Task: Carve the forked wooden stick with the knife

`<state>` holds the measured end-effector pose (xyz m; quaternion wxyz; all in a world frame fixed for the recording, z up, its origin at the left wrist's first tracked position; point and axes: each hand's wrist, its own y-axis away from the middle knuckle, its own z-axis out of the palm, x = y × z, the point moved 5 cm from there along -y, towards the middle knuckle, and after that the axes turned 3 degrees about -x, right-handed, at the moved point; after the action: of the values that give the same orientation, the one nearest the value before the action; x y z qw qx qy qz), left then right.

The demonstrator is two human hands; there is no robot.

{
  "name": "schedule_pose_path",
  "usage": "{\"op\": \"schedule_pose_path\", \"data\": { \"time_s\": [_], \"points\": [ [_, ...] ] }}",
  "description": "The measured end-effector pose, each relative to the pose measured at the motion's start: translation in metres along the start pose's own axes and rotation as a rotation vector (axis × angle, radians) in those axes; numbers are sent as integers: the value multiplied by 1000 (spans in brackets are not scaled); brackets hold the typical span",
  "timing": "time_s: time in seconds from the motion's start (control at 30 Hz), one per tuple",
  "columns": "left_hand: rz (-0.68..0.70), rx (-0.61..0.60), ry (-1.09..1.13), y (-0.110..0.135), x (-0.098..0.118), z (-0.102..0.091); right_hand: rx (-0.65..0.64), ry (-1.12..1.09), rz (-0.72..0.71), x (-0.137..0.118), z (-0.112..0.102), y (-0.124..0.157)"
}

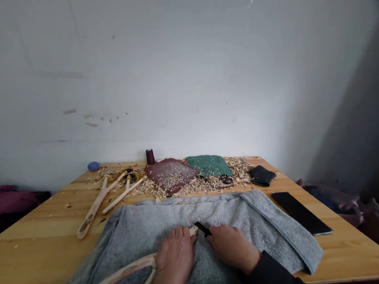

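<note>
My left hand (174, 258) presses down on a long forked wooden branch (109, 282) that lies on a grey cloth (260, 225), fingers closed over its end. My right hand (231, 245) is closed around a dark-handled tool (202, 228), whose tip meets the pale end of the branch between both hands. The blade itself is hidden.
On the wooden table (34, 251) lie carved wooden pieces (96, 206), a heap of shavings (201, 184), a maroon sheet (170, 172), a green sheet (209, 165), a dark spool (150, 156), a black pouch (262, 175) and a black phone (302, 213). A wall stands behind.
</note>
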<state>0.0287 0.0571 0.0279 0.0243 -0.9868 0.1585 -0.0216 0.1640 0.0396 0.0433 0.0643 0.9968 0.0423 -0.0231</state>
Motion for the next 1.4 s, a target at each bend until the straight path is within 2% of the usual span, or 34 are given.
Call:
{"op": "schedule_pose_path", "data": {
  "time_s": [0.5, 0.73, 0.83, 0.97, 1.17, 1.27, 1.4],
  "points": [
    [4, -67, 16, -4, -2, 4, -3, 128, -15, -31, -14, -4],
    [32, -109, -11, -2, -1, 3, -76, 163, -14, -49, -5, -22],
    [45, -79, -14, 0, 0, 2, -36, 139, -49, -45, -3, -23],
    [32, -36, -6, -1, 0, 4, 25, 103, -46, -28, -4, -20],
    [2, -35, 40, 0, -1, 0, 39, 39, -9, -3, -2, -10],
    [-9, -21, 50, 1, -1, 0, 39, -3, 12, 0, 1, -4],
    [-14, 28, 53, 3, -3, -2, 81, 70, -36, -7, 1, 2]
  ]
}}
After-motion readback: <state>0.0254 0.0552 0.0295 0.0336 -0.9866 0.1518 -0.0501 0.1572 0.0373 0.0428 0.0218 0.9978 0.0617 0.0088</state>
